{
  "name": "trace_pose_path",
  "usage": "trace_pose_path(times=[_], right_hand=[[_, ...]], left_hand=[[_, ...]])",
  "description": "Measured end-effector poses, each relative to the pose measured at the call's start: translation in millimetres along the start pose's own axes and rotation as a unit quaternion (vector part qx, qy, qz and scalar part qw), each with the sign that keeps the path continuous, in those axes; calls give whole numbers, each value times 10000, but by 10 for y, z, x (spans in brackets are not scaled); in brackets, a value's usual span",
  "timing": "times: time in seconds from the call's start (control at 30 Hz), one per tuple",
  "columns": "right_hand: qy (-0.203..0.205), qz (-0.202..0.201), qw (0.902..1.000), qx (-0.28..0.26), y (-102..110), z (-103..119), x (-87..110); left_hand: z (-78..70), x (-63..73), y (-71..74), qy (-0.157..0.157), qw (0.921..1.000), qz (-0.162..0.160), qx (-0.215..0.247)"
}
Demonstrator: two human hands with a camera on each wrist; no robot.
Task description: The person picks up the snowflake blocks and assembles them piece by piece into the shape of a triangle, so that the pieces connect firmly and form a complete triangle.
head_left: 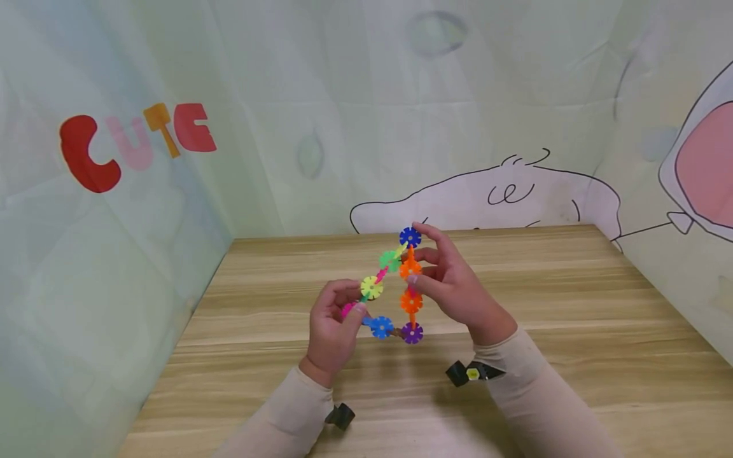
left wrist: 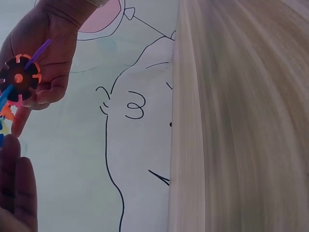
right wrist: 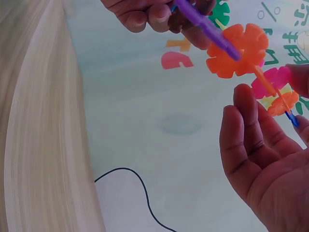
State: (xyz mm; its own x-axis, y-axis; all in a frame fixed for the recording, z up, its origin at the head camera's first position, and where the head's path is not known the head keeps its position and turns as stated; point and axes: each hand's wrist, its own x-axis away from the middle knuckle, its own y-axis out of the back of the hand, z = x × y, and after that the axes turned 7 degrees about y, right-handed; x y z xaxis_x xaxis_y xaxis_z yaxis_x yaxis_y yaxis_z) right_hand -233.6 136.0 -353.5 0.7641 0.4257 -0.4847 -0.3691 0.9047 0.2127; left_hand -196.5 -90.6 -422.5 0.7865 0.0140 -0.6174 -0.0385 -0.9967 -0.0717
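Note:
A loop of interlocking plastic snowflake discs is held up above the table, roughly triangular in the head view. A dark blue disc tops it, a purple disc and a light blue disc form its lower edge, and orange discs run down its right side. My left hand pinches the lower left corner by a pink disc, beneath a yellow disc. On the right side, my right hand pinches the chain near a pink disc, its index finger raised to the dark blue disc.
The wood-grain table spreads beneath both hands. A printed cloth backdrop with cartoon drawings and coloured letters stands behind and to the left. Each sleeved wrist carries a small black camera.

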Motion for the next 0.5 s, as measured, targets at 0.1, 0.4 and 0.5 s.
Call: trace_pose_path(times=[0.1, 0.4, 0.5], right_hand=[[-39, -103, 9998, 150, 5, 9, 0], [38, -344, 9992, 206, 8, -12, -4], [38, -385, 9991, 165, 6, -4, -6]], left_hand=[[-2, 4, -2, 0, 9999, 112, -2], [-12, 9, -6, -3, 9995, 258, -159], [-13, 11, -5, 66, 9994, 282, -169]])
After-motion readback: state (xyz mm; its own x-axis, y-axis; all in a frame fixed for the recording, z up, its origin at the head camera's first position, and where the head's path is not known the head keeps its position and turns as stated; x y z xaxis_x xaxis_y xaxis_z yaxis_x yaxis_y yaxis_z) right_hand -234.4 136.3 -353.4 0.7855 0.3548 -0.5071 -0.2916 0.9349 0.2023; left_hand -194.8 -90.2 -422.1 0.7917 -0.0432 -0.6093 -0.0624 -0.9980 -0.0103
